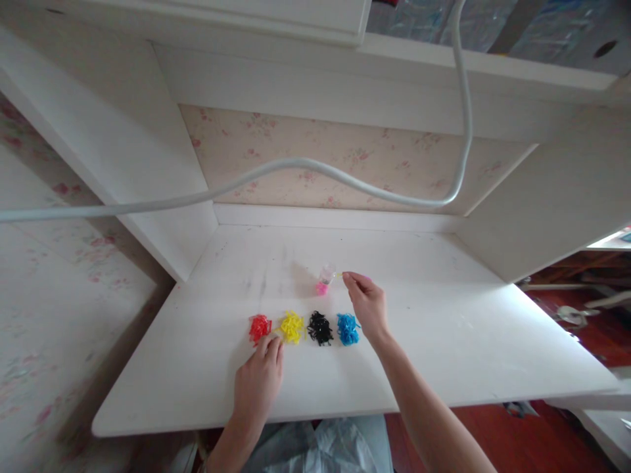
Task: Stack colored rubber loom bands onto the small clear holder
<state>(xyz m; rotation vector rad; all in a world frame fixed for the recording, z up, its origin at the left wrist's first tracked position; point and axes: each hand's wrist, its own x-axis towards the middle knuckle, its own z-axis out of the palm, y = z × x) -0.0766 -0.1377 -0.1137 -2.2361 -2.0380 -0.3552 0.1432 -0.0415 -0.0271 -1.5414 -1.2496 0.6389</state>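
Left hand (259, 380) nearest, its fingers curl down at the white table (172, 374) between the red pile (259, 328) and the yellow pile (292, 328); whether the fingertips pinch anything, I cannot tell. Just beyond it the piles of small strips run in a row, red, yellow, then the black pile (320, 329) and the blue pile (348, 329), set apart from one another. Farther out, the right hand (367, 305) pinches a thin yellow strip (339, 274) between thumb and forefinger, its free end pointing at a small clear cup (328, 270) just beside it. Pink pieces (322, 289) show at the cup's near foot; whether inside or in front is unclear. Such a light cup would probably tip at a nudge, so a gentle pinch near the strip's end and a slow wrist seem best, with the left fingers kept from mixing red and yellow.
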